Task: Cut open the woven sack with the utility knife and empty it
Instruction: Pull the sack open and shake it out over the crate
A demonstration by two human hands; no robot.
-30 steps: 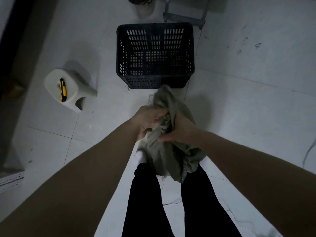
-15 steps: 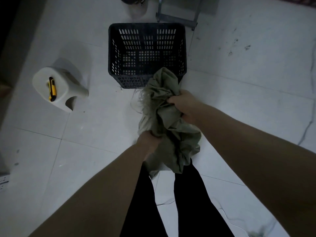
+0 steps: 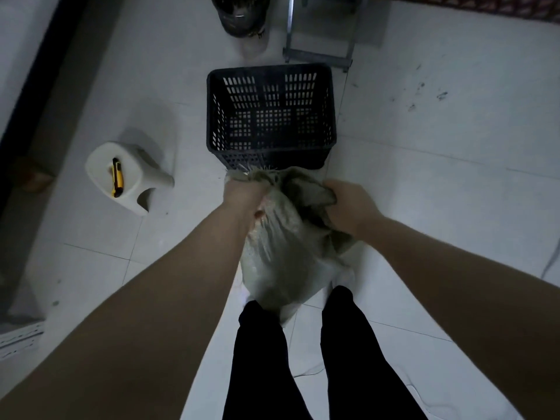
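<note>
Both hands grip the limp grey-green woven sack (image 3: 285,237) at its frayed top edge. The left hand (image 3: 244,197) is closed in a fist around the corner at about 10 o'clock of the sack; the right hand (image 3: 348,207) is curled tight on a bunched fold at about 2 o'clock. The sack hangs between them, down in front of the person's black-trousered legs, its mouth just short of the near wall of the black slotted plastic crate (image 3: 331,116), which stands at 12 o'clock and looks empty.

The step in hand seems to be shaking out or opening the mouth. To do it well, spread the two grips apart so the opening gapes, lift the mouth over the crate's rim before tipping, and keep hold of both corners so the cloth does not fold shut.

The yellow-and-black utility knife (image 3: 117,177) lies on the white plastic stool (image 3: 142,183) at 9 o'clock, well apart from both hands
</note>
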